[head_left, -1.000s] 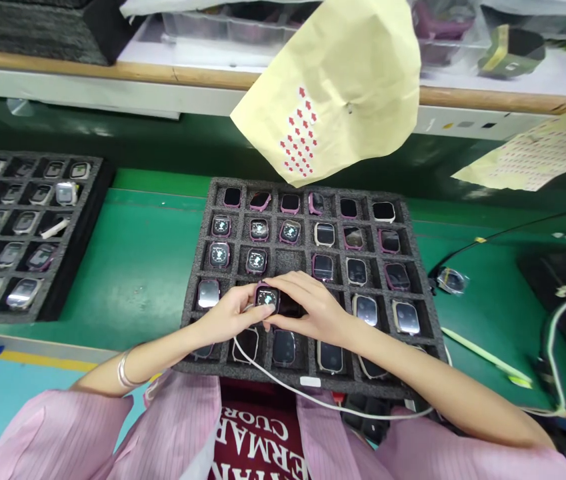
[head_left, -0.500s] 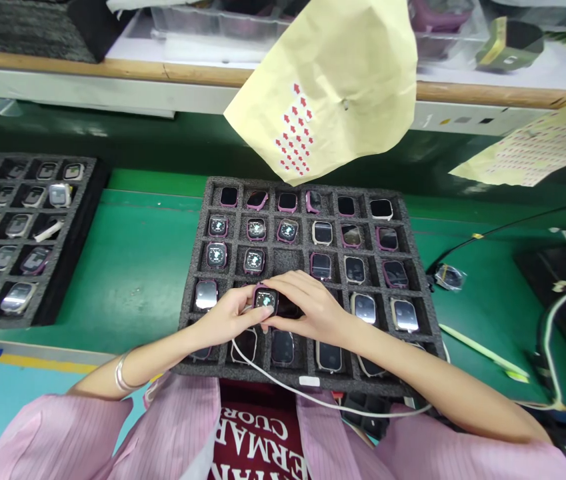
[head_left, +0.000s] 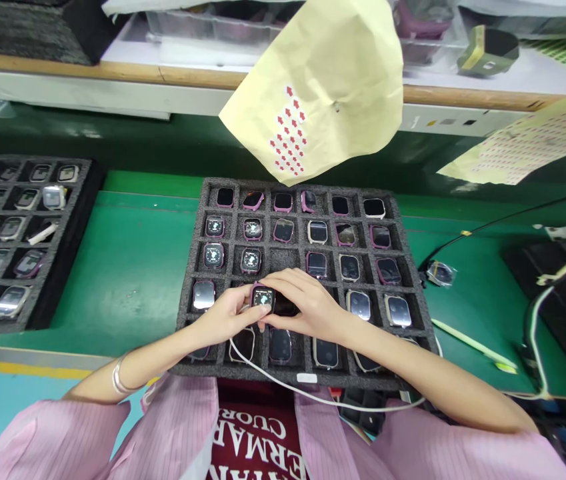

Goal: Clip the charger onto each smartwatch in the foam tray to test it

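A smartwatch (head_left: 263,297) with a lit screen and a purplish case is held between both hands over the foam tray (head_left: 307,378). My left hand (head_left: 226,313) grips its left side, the thumb on the lower part of the screen. My right hand (head_left: 307,300) has its fingers closed on the top and right edge. A white cable (head_left: 283,380) runs from beneath the held watch toward the right. Strapless watches fill most of the tray's compartments, several with lit faces, such as the watch (head_left: 251,260) just above my hands. The watch's underside is hidden.
Another foam tray (head_left: 70,223) of watches stands at the left. A light green stick-like tool (head_left: 475,345) and a small wrapped item (head_left: 441,273) lie at the right near dark cables. Yellow sticker sheets (head_left: 333,147) hang from the shelf edge (head_left: 193,93) above.
My hands keep the same hold on the watch. One watch in the tray's second row, lit before, now has a dark screen. The whole view has shifted slightly.
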`<state>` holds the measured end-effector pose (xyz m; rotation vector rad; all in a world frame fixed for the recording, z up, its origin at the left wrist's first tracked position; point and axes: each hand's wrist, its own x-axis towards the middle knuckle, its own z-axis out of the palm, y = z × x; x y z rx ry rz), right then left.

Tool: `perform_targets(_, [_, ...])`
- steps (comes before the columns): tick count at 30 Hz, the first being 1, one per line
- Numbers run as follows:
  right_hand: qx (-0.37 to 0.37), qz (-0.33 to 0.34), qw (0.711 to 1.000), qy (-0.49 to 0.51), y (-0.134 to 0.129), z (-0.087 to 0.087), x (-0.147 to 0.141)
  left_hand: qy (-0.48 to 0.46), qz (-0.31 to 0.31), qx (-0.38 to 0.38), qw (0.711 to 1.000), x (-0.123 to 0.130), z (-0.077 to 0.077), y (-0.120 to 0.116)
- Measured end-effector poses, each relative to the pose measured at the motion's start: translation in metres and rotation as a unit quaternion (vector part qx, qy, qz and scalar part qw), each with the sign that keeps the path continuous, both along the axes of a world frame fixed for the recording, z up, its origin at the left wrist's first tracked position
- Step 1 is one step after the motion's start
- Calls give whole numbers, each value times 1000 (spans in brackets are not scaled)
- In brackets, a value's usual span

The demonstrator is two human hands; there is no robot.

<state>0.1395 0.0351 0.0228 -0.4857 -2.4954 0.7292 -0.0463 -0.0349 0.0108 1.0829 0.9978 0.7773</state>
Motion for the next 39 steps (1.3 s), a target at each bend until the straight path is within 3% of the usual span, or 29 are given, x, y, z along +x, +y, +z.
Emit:
perform_targets(4, [-13,11,999,27,14,12,5,-3,-15,5,1000,0,-2,-2])
perform_targets(7, [-18,-52,997,47,36,16,12,-13,-39,-19,999,0,-4,-2])
perform_targets(10, [28,-100,994,-42,54,13,20,-6,-30,-31,999,1,-6,-2])
perform_targets(13, [68,-86,982,-153,61,14,34,0,-29,-30,999,3,-5,-1])
perform_targets(19, [108,-103,962,-231,64,33,67,-9,-36,-32,999,9,5,4])
perform_targets(23, [121,-93,948,-279,63,23,68,8,-39,-73,997,23,19,14])
perform_targets(27, [139,-111,952,-250,61,19,68,7,-53,-89,995,38,24,27])
perform_targets(30, [87,-133,977,-139,55,30,70,-3,-59,-81,995,41,18,31])
perform_targets(34, [8,-63,994,-84,34,39,61,-22,-61,-64,996,40,9,32])
perform_targets(39, [27,-17,996,-83,17,23,45,-12,-42,-34,998,42,6,30])
